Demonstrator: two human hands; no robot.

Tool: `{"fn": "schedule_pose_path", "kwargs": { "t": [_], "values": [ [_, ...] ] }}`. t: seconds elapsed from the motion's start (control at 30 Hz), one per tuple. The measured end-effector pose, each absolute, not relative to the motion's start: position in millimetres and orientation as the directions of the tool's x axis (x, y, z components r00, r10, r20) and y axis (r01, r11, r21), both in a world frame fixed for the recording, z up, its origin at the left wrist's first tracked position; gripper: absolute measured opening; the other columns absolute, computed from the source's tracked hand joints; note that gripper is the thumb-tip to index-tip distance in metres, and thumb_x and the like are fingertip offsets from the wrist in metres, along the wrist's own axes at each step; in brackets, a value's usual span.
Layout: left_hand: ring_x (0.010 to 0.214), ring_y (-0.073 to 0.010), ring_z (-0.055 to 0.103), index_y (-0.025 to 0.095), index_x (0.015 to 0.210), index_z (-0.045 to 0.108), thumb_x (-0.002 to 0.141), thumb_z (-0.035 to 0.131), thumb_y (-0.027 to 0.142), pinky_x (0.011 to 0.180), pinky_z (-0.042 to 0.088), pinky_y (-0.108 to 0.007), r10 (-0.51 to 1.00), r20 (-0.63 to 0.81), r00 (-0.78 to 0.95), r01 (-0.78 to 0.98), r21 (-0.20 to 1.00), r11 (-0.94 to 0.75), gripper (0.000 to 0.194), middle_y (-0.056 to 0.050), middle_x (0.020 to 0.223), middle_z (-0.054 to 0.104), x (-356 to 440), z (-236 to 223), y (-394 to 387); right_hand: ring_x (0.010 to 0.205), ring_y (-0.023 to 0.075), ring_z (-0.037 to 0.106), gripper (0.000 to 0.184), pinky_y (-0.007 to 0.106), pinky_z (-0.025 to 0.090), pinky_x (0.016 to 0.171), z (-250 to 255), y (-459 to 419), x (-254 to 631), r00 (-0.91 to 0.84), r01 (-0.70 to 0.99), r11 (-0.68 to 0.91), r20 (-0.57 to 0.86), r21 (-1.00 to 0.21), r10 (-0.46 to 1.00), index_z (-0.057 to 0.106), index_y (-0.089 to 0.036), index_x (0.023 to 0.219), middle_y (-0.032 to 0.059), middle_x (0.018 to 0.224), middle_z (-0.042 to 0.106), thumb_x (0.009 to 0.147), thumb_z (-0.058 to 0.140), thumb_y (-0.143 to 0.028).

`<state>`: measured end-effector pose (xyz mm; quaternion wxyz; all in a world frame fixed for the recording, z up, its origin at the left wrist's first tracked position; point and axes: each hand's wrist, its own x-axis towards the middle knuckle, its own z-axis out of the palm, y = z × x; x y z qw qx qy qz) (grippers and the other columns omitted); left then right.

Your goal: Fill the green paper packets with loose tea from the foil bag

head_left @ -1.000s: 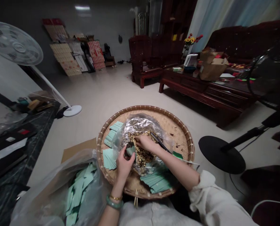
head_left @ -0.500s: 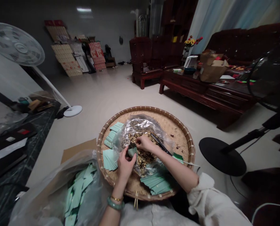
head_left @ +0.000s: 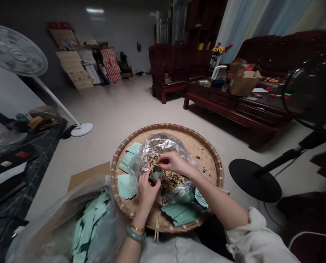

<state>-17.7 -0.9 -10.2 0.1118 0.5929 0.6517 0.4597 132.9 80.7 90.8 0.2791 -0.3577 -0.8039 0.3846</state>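
Note:
My left hand (head_left: pixel 148 193) is shut on a small teal paper packet (head_left: pixel 156 175), its open mouth facing up. My right hand (head_left: pixel 172 163) hangs just above and to the right of the packet, fingertips bunched. Whether they pinch anything is too small to see. Beneath both hands a heap of dried, crumbled herbs (head_left: pixel 167 179) lies on crumpled foil-lined plastic (head_left: pixel 159 144) in a round woven bamboo tray (head_left: pixel 165 126). Stacks of teal packets (head_left: pixel 126 186) sit on the tray left of the heap, and more (head_left: pixel 182 213) lie near my right forearm.
A clear plastic bag (head_left: pixel 88 223) of teal packets sits at lower left on a cardboard sheet (head_left: pixel 88 175). A dark stone counter (head_left: pixel 39 153) runs along the left. Fan bases stand on both sides. A carved wooden table (head_left: pixel 220 100) holds a cardboard box (head_left: pixel 243 78).
My right hand has lifted off the heap and moved closer to the packet. The black tool beside it no longer shows. A teal packet near the tray's right side now sits differently.

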Motion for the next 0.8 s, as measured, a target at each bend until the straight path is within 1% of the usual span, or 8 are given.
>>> {"fn": "schedule_pose_path", "kwargs": {
  "t": [0.07, 0.17, 0.3, 0.5, 0.6, 0.67, 0.73, 0.8],
  "values": [
    [0.081, -0.0208, 0.060, 0.017, 0.115, 0.058, 0.069, 0.065, 0.021, 0.054, 0.052, -0.027, 0.872, 0.404, -0.276, 0.675, 0.727, -0.124, 0.047, -0.011, 0.098, 0.063, -18, -10, -1, 0.061, 0.0118, 0.059, 0.015, 0.020, 0.044, 0.057, 87, 81, 133, -0.557, 0.361, 0.431, 0.180, -0.827, 0.811, 0.071, -0.015, 0.079, 0.0019, 0.070, 0.069, 0.070, 0.060, -0.011],
    [0.080, -0.0201, 0.060, 0.016, 0.115, 0.057, 0.069, 0.065, 0.021, 0.054, 0.052, -0.027, 0.872, 0.402, -0.280, 0.675, 0.728, -0.119, 0.047, -0.011, 0.098, 0.064, -19, -9, -2, 0.066, 0.0134, 0.062, 0.015, 0.022, 0.047, 0.060, 80, 83, 134, -0.525, 0.330, 0.374, 0.161, -0.867, 0.836, 0.071, -0.014, 0.083, 0.0035, 0.075, 0.070, 0.072, 0.061, -0.014],
    [0.081, -0.0205, 0.060, 0.017, 0.114, 0.058, 0.069, 0.065, 0.021, 0.055, 0.052, -0.027, 0.874, 0.397, -0.281, 0.665, 0.737, -0.121, 0.046, -0.010, 0.098, 0.064, -17, -9, -1, 0.074, 0.0153, 0.064, 0.019, 0.025, 0.051, 0.067, 77, 80, 132, -0.557, 0.289, 0.345, 0.136, -0.893, 0.819, 0.070, -0.016, 0.090, 0.0044, 0.084, 0.071, 0.072, 0.064, -0.018],
    [0.085, -0.0223, 0.059, 0.017, 0.117, 0.056, 0.070, 0.064, 0.023, 0.059, 0.053, -0.029, 0.885, 0.374, -0.276, 0.654, 0.748, -0.112, 0.048, -0.011, 0.101, 0.062, -18, -7, -2, 0.073, 0.0146, 0.063, 0.015, 0.026, 0.051, 0.065, 69, 86, 138, -0.520, 0.290, 0.335, 0.146, -0.897, 0.842, 0.069, -0.015, 0.087, 0.0044, 0.082, 0.070, 0.074, 0.063, -0.019],
    [0.087, -0.0228, 0.059, 0.018, 0.118, 0.056, 0.071, 0.064, 0.024, 0.059, 0.053, -0.030, 0.889, 0.365, -0.278, 0.642, 0.758, -0.110, 0.048, -0.011, 0.103, 0.062, -19, -7, -3, 0.071, 0.0144, 0.062, 0.015, 0.025, 0.049, 0.063, 67, 85, 145, -0.523, 0.310, 0.314, 0.115, -0.897, 0.844, 0.069, -0.014, 0.085, 0.0047, 0.080, 0.069, 0.075, 0.064, -0.025],
    [0.088, -0.0232, 0.059, 0.019, 0.118, 0.056, 0.071, 0.063, 0.025, 0.059, 0.053, -0.030, 0.890, 0.363, -0.275, 0.632, 0.766, -0.116, 0.047, -0.011, 0.104, 0.062, -19, -8, -4, 0.071, 0.0145, 0.061, 0.021, 0.024, 0.047, 0.062, 69, 79, 146, -0.541, 0.322, 0.328, 0.112, -0.888, 0.833, 0.069, -0.015, 0.088, 0.0046, 0.081, 0.068, 0.077, 0.064, -0.032],
    [0.090, -0.0239, 0.058, 0.018, 0.117, 0.056, 0.072, 0.064, 0.025, 0.059, 0.053, -0.030, 0.894, 0.361, -0.264, 0.628, 0.768, -0.125, 0.046, -0.011, 0.104, 0.062, -18, -8, -3, 0.069, 0.0143, 0.059, 0.028, 0.023, 0.044, 0.060, 72, 72, 144, -0.562, 0.350, 0.387, 0.140, -0.853, 0.815, 0.069, -0.017, 0.092, 0.0039, 0.079, 0.067, 0.073, 0.068, -0.037],
    [0.092, -0.0244, 0.058, 0.018, 0.117, 0.057, 0.071, 0.064, 0.025, 0.060, 0.052, -0.030, 0.894, 0.368, -0.256, 0.639, 0.759, -0.129, 0.046, -0.012, 0.105, 0.062, -17, -9, -3, 0.067, 0.0138, 0.057, 0.025, 0.023, 0.042, 0.059, 72, 67, 140, -0.582, 0.379, 0.451, 0.171, -0.808, 0.795, 0.070, -0.017, 0.088, 0.0028, 0.074, 0.066, 0.070, 0.071, -0.034]
  ]
}}
